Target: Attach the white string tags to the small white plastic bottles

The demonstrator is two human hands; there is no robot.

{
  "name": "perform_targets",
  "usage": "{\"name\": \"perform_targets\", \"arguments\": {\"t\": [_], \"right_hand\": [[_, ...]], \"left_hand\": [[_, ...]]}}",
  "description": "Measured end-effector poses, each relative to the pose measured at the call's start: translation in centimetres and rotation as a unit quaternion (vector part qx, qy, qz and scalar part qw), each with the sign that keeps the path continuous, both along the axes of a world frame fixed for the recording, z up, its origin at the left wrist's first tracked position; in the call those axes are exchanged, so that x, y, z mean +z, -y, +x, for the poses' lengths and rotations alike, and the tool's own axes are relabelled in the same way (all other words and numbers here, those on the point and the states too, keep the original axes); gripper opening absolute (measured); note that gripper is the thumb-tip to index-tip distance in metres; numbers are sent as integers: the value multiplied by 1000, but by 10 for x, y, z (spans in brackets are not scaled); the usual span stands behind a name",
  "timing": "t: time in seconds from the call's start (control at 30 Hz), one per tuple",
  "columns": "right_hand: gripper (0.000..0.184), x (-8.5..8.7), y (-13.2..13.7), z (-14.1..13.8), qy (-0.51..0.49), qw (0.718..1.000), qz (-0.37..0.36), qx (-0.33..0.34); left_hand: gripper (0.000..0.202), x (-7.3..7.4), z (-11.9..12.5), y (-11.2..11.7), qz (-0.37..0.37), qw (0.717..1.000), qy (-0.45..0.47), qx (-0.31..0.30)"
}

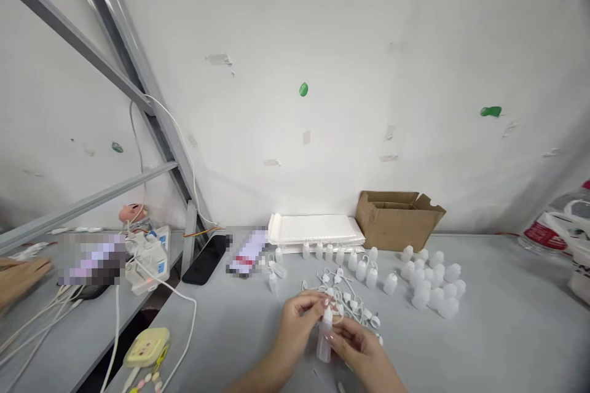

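Note:
A small translucent squeeze bottle [324,347] stands nearly upright between my hands, with a white cap [327,314] at its top. My left hand [299,319] is closed, its thumb and fingers pinching around the cap. On the right side, my right hand [359,347] grips the bottle's body with thumb and fingers. Just behind my hands lies a loose heap of white caps with looped straps [354,304], partly hidden by my fingers. Several capped bottles [362,268] stand in a rough row beyond it. A cluster of translucent bottles [433,276] sits to the right.
White padded envelopes [318,230] and an open cardboard box [399,221] stand against the wall. Two phones [206,260], a power strip [150,261], cables and a yellow case [147,347] are at left. Another person's hand [23,276] shows at the far left edge.

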State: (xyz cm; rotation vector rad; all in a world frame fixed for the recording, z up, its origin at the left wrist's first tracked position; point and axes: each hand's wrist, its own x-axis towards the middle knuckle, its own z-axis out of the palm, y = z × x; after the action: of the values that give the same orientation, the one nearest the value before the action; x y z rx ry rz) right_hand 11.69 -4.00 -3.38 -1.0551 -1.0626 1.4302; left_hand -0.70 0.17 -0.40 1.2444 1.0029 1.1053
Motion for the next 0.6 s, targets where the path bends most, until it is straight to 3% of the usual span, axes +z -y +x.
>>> {"name": "perform_targets", "arguments": {"t": [0.1,0.17,0.27,0.37,0.43,0.6], "right_hand": [[36,2,-9,5,-5,997,-30,75],[37,13,-20,10,42,994,-26,99],[28,40,-45,13,168,980,111,-8],[13,60,-75,2,349,910,216,-53],[13,61,-95,-12,462,857,228,-24],[14,34,-125,-40,527,819,223,33]], "left_hand": [[29,-7,2,1,8,1000,-11,-2],[29,-9,2,1,11,1000,-9,18],[35,-12,0,-3,3,998,14,61],[42,-16,-3,-10,-35,995,42,80],[41,-20,-2,-12,-62,994,51,78],[28,-22,3,-10,-111,986,122,27]]}}
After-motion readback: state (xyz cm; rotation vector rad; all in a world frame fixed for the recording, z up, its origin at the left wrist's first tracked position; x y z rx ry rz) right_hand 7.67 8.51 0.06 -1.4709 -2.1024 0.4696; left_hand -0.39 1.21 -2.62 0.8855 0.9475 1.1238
